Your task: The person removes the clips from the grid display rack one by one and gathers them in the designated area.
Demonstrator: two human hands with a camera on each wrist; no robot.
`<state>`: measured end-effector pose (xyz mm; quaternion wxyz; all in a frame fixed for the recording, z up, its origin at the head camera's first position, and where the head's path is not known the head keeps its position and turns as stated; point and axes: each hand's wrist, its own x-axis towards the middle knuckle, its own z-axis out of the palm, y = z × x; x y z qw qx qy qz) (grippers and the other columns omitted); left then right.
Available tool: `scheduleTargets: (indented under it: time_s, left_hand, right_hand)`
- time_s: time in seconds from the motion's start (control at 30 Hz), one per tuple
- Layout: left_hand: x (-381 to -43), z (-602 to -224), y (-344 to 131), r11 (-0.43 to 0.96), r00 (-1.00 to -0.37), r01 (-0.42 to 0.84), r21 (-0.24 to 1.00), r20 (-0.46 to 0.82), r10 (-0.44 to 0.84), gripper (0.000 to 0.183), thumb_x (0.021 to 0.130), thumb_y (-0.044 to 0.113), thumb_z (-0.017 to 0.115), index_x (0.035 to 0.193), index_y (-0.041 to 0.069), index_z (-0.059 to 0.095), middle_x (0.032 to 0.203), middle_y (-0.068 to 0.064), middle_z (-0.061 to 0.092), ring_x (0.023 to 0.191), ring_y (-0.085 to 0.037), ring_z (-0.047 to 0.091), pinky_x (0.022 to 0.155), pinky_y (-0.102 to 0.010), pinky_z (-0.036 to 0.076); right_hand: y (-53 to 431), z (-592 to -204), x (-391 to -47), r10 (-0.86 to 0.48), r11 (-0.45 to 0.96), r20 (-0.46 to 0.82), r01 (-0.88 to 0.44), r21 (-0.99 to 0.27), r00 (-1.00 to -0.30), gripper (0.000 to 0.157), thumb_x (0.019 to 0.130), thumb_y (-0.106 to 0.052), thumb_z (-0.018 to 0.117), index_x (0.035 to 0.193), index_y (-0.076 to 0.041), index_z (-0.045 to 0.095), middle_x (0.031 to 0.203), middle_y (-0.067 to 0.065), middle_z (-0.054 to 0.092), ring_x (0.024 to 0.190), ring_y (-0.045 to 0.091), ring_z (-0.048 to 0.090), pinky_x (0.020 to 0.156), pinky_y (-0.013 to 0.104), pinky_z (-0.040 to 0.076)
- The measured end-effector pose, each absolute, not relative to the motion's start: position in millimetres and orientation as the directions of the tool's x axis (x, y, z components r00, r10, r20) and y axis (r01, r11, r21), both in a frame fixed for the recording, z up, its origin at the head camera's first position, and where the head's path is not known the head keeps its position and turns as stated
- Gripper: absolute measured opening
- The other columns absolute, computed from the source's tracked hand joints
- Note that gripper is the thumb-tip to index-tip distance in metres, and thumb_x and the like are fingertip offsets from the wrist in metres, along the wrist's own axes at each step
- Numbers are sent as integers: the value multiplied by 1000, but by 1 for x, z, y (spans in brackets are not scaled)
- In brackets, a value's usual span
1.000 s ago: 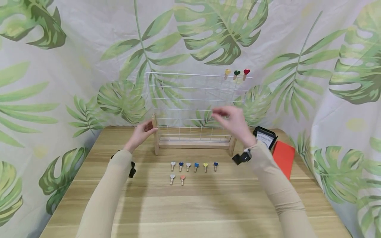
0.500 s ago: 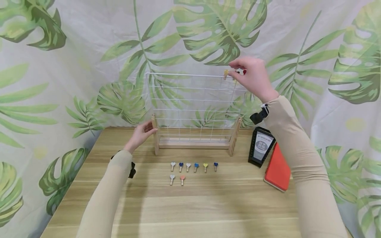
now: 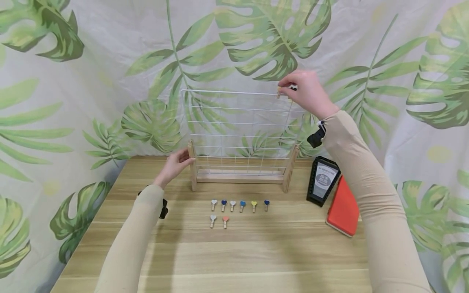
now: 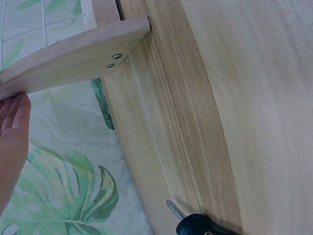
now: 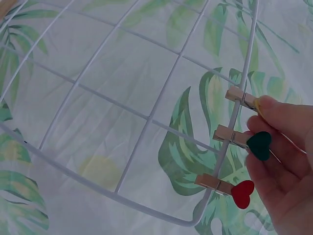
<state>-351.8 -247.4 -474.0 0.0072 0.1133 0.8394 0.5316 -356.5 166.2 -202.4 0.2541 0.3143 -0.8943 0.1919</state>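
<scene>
My right hand (image 3: 307,91) pinches a yellow heart clothespin (image 5: 236,94) between thumb and forefinger at the top wire of a white grid rack (image 3: 229,92). The clothespin's jaws are across that wire. Close beside it, a green heart clothespin (image 5: 232,136) and a red heart clothespin (image 5: 213,183) clip onto the same wire towards the corner; the hand hides most of both in the head view. My left hand (image 3: 175,166) holds the rack's left wooden post (image 3: 192,173), thumb at the front and fingers behind.
In front of the rack lie several heart clothespins (image 3: 243,206) in two rows. On the right are a black case (image 3: 322,183) with a printed label and a red notebook (image 3: 342,209). A screwdriver (image 4: 203,225) shows at the left wrist view's bottom edge.
My right hand has risen from in front of the grid to its top right corner and now pinches the yellow heart clothespin. The left hand stays on the post.
</scene>
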Motion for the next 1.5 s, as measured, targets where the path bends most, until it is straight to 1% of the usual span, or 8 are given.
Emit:
scheduleTargets:
  time_s: [0.4,0.5,0.6,0.8,0.97,1.13,1.23,1.5]
  left_hand:
    - [-355,-475,-249,423,-971,199,884,121,204,60,100,26,62,149,0,40,146,-27,49,137,-39,49,113,-50,44]
    - [-355,-475,-249,421,-971,197,885,117,208,61,100,27,61,150,0,40,147,-27,49,137,-39,49,113,-51,44]
    - [-353,-473,-248,422,-971,200,884,121,207,61,100,27,61,149,-1,40,146,-27,49,137,-40,49,113,-51,45]
    - [-354,-473,-248,428,-970,207,880,128,207,59,100,25,60,149,-1,39,145,-27,50,136,-39,50,113,-50,45]
    - [-353,-474,-248,422,-971,199,884,121,205,58,100,25,61,149,0,41,145,-26,51,136,-38,50,112,-49,45]
    - [-352,-474,-248,422,-972,199,885,121,204,58,100,25,60,149,0,40,145,-27,50,136,-39,50,112,-50,45]
    - [-354,-474,-248,419,-972,194,887,117,202,59,100,26,61,150,1,40,145,-26,50,136,-38,50,112,-50,45]
    - [-351,-470,-246,413,-972,181,892,98,215,58,101,21,59,151,-2,37,147,-28,48,137,-40,48,114,-52,43]
  right_hand:
    - [166,-204,-354,-460,700,649,-697,-154,-606,12,93,-6,69,97,1,78,95,18,76,89,30,71,81,41,60]
    - [166,-202,-350,-429,694,676,-697,-177,-599,13,94,-7,68,96,-1,78,95,16,76,88,27,72,75,27,57]
    - [167,-201,-347,-409,685,699,-703,-189,-587,12,93,-10,70,95,-2,79,94,14,77,87,24,72,70,15,49]
    - [169,-207,-337,-388,679,732,-711,-184,-560,12,91,-14,73,96,-5,80,92,11,78,80,21,70,72,19,48]
    - [167,-225,-326,-360,651,732,-718,-248,-579,13,89,-15,75,98,-6,79,96,9,79,84,21,73,74,12,48]
    - [162,-258,-310,-398,589,697,-748,-305,-597,13,89,-12,75,100,-5,78,98,10,78,86,22,73,80,29,59]
    - [159,-281,-301,-428,560,677,-764,-321,-599,13,87,-8,76,99,-3,77,97,12,78,85,23,73,79,40,61]
    - [145,-354,-282,-487,510,562,-740,-438,-669,15,86,-11,77,98,-4,77,96,10,78,85,21,73,80,36,62]
